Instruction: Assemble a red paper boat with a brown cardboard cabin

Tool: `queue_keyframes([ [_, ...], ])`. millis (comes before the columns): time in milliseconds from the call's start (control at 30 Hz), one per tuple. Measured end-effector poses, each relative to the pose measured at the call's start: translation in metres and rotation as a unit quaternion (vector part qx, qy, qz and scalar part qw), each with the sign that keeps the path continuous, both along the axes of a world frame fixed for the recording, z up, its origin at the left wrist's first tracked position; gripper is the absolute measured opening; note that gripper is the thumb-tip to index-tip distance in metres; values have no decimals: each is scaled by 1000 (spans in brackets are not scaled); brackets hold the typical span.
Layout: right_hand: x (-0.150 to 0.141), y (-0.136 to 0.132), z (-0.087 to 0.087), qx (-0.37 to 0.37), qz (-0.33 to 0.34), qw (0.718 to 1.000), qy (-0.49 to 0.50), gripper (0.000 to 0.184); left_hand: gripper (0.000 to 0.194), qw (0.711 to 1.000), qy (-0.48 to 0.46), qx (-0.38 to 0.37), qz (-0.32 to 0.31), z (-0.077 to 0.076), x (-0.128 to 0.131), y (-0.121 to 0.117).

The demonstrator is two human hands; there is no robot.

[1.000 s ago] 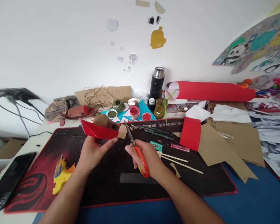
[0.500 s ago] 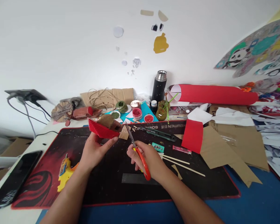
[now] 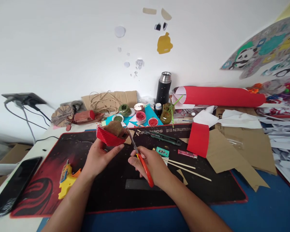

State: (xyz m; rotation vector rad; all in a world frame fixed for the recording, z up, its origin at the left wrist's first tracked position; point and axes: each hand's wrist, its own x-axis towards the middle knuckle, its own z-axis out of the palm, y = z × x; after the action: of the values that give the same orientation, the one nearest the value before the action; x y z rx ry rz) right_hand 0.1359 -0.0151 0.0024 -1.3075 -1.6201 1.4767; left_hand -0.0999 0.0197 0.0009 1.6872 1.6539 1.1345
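Note:
My left hand grips a small craft piece shaped like a boat, with red corrugated paper on its side and a brown-green upper part. It is held up above the dark desk mat. In my right hand is a pair of scissors with red and yellow handles. Their blades point up and to the left, with the tips close to the right end of the craft piece. Whether the blades touch it, I cannot tell. A small cardboard piece lies behind the blades.
Nearby on the mat are a green utility knife, wooden sticks and a yellow glue gun. Paint jars and a black thermos stand behind. Red paper and cardboard lie right, a phone left.
My left hand has brought the craft piece slightly right and tilted it, nearer the scissors. The scissors have shifted slightly left, and their blades look closer together. The view has moved a little.

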Motion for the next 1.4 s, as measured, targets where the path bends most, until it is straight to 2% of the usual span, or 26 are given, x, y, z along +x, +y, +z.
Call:
queue_keyframes([
  [267, -1, -1, 2, 7, -2, 1000, -26, 40, 57, 1000, 15, 13, -10, 9, 3, -1],
  [433, -1, -1, 9, 17, 2, 999, -42, 40, 58, 1000, 8, 7, -27, 13, 4, 0],
  [767, -1, 1, 6, 24, -16, 998, -47, 45, 44, 997, 30, 17, -64, 12, 1, 2],
  [1000, -3, 3, 1, 50, -19, 995, -84, 46, 44, 996, 52, 34, -64, 14, 0, 3],
  [1133, -6, 3, 4, 42, -26, 993, -108, 44, 45, 996, 66, 11, -66, 13, -1, 2],
  [1400, -9, 3, 10, 40, -27, 989, -139, 45, 47, 997, 30, 6, -67, 11, -1, 4],
])
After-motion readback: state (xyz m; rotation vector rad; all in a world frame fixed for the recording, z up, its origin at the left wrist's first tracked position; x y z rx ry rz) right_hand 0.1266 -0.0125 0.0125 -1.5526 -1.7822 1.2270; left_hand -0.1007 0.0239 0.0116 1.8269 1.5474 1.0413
